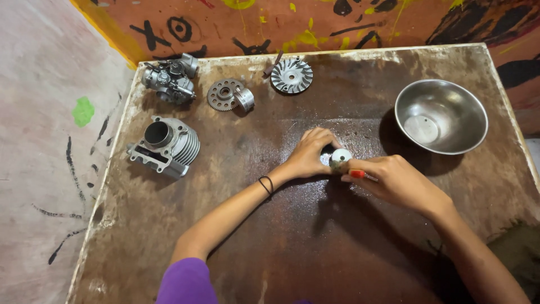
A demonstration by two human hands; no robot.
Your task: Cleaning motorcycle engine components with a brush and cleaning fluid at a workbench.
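Note:
My left hand [308, 153] is curled around a small round silver metal part [339, 157] standing on the brown table [292, 247] near its middle. My right hand [394, 181] grips a tool with a red handle [358, 174], its tip held against that same part. The tool's tip and the lower side of the part are hidden by my fingers. A black band sits on my left wrist.
A steel bowl [441, 115] stands at the right rear. A finned engine cylinder [166, 145] lies at the left. Along the back edge sit a carburettor [169, 80], a toothed gear [229, 94] and a finned round fan wheel [291, 75]. Painted walls border the table.

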